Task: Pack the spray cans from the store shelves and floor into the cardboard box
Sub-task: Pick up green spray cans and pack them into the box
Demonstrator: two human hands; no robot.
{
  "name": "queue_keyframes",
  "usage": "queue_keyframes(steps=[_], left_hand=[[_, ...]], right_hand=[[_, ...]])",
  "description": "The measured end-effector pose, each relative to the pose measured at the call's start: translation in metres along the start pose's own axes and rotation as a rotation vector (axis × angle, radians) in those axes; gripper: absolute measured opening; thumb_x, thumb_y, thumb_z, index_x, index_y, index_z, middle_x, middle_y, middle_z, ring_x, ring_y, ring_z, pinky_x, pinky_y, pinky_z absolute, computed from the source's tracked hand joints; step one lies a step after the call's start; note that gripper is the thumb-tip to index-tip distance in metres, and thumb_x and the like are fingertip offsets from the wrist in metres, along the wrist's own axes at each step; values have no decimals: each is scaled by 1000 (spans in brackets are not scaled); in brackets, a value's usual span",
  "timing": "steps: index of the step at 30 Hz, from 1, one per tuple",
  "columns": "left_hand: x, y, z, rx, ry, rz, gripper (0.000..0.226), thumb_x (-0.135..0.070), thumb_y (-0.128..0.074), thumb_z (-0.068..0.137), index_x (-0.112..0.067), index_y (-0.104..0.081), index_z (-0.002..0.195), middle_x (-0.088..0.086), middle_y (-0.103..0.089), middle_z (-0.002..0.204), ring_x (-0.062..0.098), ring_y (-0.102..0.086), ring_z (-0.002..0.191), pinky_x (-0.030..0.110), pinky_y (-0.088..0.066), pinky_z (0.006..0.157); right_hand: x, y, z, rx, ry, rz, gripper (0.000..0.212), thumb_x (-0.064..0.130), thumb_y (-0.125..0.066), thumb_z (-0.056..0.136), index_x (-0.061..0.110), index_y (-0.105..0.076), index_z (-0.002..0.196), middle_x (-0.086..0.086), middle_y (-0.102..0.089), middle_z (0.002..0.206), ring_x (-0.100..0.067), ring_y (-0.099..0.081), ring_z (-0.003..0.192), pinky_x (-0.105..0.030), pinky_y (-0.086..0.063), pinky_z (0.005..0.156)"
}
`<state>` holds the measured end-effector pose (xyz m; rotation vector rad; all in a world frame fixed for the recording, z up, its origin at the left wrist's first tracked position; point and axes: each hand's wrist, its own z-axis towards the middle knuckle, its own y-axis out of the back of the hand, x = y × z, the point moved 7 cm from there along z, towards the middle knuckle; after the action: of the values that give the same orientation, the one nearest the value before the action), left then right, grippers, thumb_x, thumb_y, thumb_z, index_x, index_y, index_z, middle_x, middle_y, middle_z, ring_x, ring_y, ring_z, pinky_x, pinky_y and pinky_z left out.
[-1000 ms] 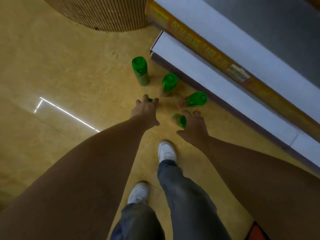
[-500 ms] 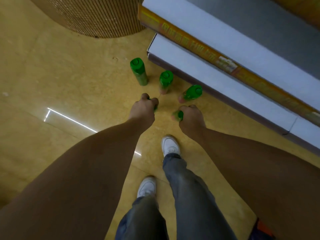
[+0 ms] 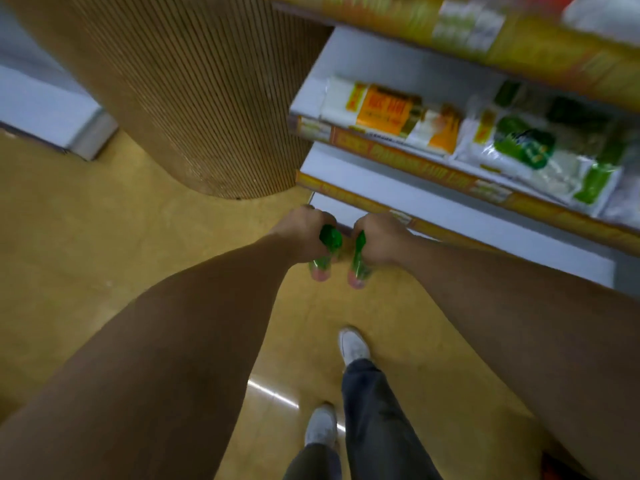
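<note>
Left hand: our left hand (image 3: 301, 233) is curled round the left spray can (image 3: 327, 249), with the green top by the knuckles and the pinkish base hanging below the fist.
Right hand: our right hand (image 3: 379, 240) grips the right spray can (image 3: 358, 261) the same way, base downward.
Where the cans are: we hold both in the air over the floor (image 3: 104, 237), just beside each other, in front of the lowest edge of the shelves (image 3: 381, 181). Blur hides whether they touch.
Box: the cardboard box is not in view, so we cannot yet judge the carry.
Risk, grip: we hold each can high on its body, so a quick turn could let one swing and slip out.
Risk, knock: the cans are so close that they may clack together, or catch the shelf edge as we rise.
Risk, leftovers: cans out of our sight on the floor could be kicked by our shoe (image 3: 353, 344).
Change: half a second ago our fists were down at the floor, closing on these two cans, with three more green cans by the shelf foot. Now both cans are lifted, those three are out of frame, and the view has swung up to the ribbed column (image 3: 194, 98) and shelf packets (image 3: 391, 116).
</note>
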<state>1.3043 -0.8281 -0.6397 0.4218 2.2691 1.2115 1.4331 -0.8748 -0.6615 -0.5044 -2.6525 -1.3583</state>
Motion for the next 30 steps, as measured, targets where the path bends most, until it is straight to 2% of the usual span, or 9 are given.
queue_keyframes(steps=[7, 10, 12, 14, 16, 20, 24, 27, 30], left_hand=[[-51, 127, -76, -130, -122, 121, 57, -33, -77, 79, -26, -63, 133, 5, -68, 120, 27, -62, 111, 30, -45, 78], [-84, 180, -115, -184, -196, 177, 56, -30, -78, 80, -24, -64, 133, 4, -68, 124, 25, -62, 113, 28, -45, 81], [-107, 212, -142, -219, -232, 202, 55, -31, -79, 80, -22, -65, 132, 5, -68, 121, 24, -63, 110, 28, -47, 80], [-132, 240, -165, -245, -273, 226, 54, -33, -82, 79, -21, -67, 129, 5, -69, 117, 23, -63, 106, 29, -51, 80], [-156, 261, -183, -265, -304, 243, 50, -34, -83, 77, -20, -70, 124, 4, -71, 112, 22, -63, 97, 29, -51, 74], [-213, 303, -218, -305, -370, 243, 50, -34, -83, 77, -18, -70, 122, 7, -68, 97, 13, -57, 63, 28, -51, 54], [-275, 326, -240, -300, -438, 243, 50, -35, -83, 77, -14, -70, 121, 10, -71, 97, 23, -70, 71, 35, -61, 58], [-329, 334, -248, -328, -519, 207, 49, -33, -85, 76, -16, -70, 119, 9, -70, 91, 23, -71, 66, 34, -60, 50], [-387, 327, -260, -319, -625, 228, 45, -32, -85, 77, -15, -72, 117, 7, -70, 83, 23, -71, 64, 31, -58, 49]], right_hand=[[49, 106, -99, -82, 39, -66, 46, 11, -78, 79, 17, -69, 123, -5, -66, 119, -24, -62, 97, -29, -48, 69], [68, 151, -152, -129, 53, -84, 49, 14, -83, 78, 15, -68, 125, -4, -65, 124, -25, -63, 107, -30, -49, 74], [78, 178, -185, -141, 37, -65, 49, 14, -85, 80, 13, -67, 125, -4, -65, 118, -24, -63, 99, -30, -49, 70], [82, 200, -219, -150, 3, -13, 44, 11, -84, 81, 11, -67, 122, -2, -63, 99, -19, -61, 78, -32, -49, 59], [81, 219, -251, -163, -35, 21, 41, 8, -83, 81, 10, -67, 119, -3, -60, 88, -18, -59, 67, -32, -52, 54], [62, 263, -320, -262, -111, 92, 36, 5, -81, 82, 15, -67, 114, -5, -60, 98, -25, -66, 84, -41, -64, 69], [36, 298, -382, -322, -191, 106, 35, 5, -78, 85, 13, -66, 117, -9, -60, 108, -27, -65, 90, -46, -64, 74], [2, 314, -428, -375, -270, 109, 34, 6, -76, 86, 11, -65, 118, -10, -60, 111, -25, -66, 85, -39, -64, 65], [-36, 318, -474, -416, -360, 108, 35, 6, -75, 87, 10, -65, 120, -9, -60, 106, -24, -66, 83, -36, -63, 62]])
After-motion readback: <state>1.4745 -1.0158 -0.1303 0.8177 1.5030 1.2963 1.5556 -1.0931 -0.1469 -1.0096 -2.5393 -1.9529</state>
